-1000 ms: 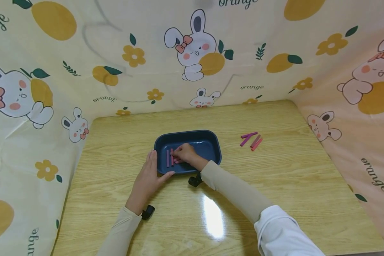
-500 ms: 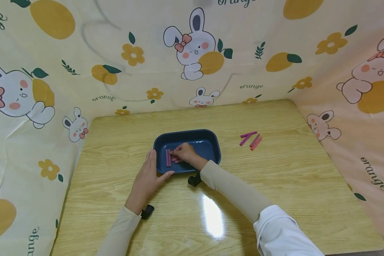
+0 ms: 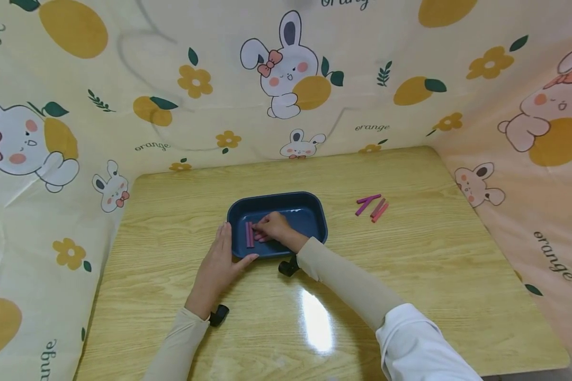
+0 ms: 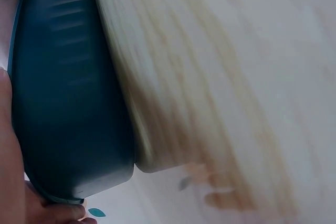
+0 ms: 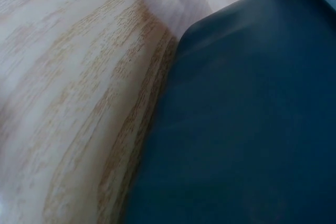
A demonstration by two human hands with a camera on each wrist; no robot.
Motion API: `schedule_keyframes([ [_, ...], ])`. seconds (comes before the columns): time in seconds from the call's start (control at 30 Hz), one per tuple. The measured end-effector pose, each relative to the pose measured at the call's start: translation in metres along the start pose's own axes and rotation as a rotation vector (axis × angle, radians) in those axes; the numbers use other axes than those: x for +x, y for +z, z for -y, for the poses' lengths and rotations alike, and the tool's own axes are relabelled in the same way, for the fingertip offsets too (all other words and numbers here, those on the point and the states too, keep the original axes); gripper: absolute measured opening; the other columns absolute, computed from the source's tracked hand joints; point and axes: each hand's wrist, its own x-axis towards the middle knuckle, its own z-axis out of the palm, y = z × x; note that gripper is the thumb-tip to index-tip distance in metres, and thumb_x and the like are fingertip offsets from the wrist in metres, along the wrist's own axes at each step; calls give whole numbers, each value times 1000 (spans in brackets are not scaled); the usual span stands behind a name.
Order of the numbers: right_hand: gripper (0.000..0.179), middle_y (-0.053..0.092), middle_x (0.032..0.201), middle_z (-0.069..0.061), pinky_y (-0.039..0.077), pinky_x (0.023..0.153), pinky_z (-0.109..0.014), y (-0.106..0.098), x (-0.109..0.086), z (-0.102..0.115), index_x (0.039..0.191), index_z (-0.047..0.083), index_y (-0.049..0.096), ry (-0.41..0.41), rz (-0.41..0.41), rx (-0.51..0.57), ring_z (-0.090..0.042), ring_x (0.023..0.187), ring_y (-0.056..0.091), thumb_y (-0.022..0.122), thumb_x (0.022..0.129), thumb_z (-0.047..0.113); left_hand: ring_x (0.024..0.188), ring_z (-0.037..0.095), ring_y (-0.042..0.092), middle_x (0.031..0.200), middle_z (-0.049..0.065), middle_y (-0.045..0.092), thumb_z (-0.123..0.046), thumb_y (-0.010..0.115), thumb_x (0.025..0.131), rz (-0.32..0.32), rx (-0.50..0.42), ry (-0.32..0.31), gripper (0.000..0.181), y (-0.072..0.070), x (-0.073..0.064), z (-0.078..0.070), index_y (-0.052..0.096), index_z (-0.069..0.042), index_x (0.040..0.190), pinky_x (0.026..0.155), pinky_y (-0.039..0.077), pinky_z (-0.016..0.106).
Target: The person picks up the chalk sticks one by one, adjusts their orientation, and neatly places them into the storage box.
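A dark blue rectangular tray [image 3: 305, 218] sits on the wooden table. My left hand [image 3: 214, 272] rests against its left end, fingers straight along the wall and thumb at the near corner. Inside the tray, two thin purple-pink sticks [image 3: 248, 234] lie side by side near that left end. My right hand [image 3: 276, 226] reaches over the near rim, its curled fingertips pinching the right-hand stick [image 3: 251, 235] near its far end. The tray's outer wall [image 4: 73, 87] fills much of the left wrist view. In the right wrist view, the tray wall [image 5: 247, 114] hides the right fingers.
To the right of the tray lie several more sticks [image 3: 378, 208], purple and pink, two of them crossing. Behind the wooden table [image 3: 410, 275] hangs a rabbit-and-orange printed cloth [image 3: 357, 58], which also covers both sides.
The right-hand stick in the tray has shifted left, closing the gap to the other stick, with my right fingertips following it. My left hand has stayed against the tray.
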Motion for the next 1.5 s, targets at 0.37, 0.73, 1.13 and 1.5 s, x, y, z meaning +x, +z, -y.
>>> schedule_keyframes([
  [0.37,19,67,75,-15,55,61,-30,-5,-1,1,93,-6,65,40,20,78,-19,63,67,63,89,12,140,24,7,153,18,10,-76,41,79,-3,-15,7,107,1,2,-1,5,-2,149,108,23,44],
  [0.73,24,68,82,-17,55,64,-31,-10,-9,3,97,-7,66,-34,57,154,-21,71,69,61,91,16,140,24,8,153,17,10,-76,39,79,12,-7,-4,107,2,0,-2,5,-3,149,108,23,44],
  [1.13,39,65,97,-22,54,74,-36,-36,-40,19,111,-9,61,-168,153,117,-24,82,68,59,92,25,140,25,9,154,16,9,-77,40,78,12,7,-22,108,2,-1,-3,3,-5,149,107,24,45],
  [1.5,41,64,99,-25,54,75,-36,-77,-73,35,114,-13,57,-251,171,168,-23,80,67,57,94,22,140,28,13,152,18,14,-77,41,78,-15,9,-17,109,-2,-1,-5,5,-3,149,107,25,46],
])
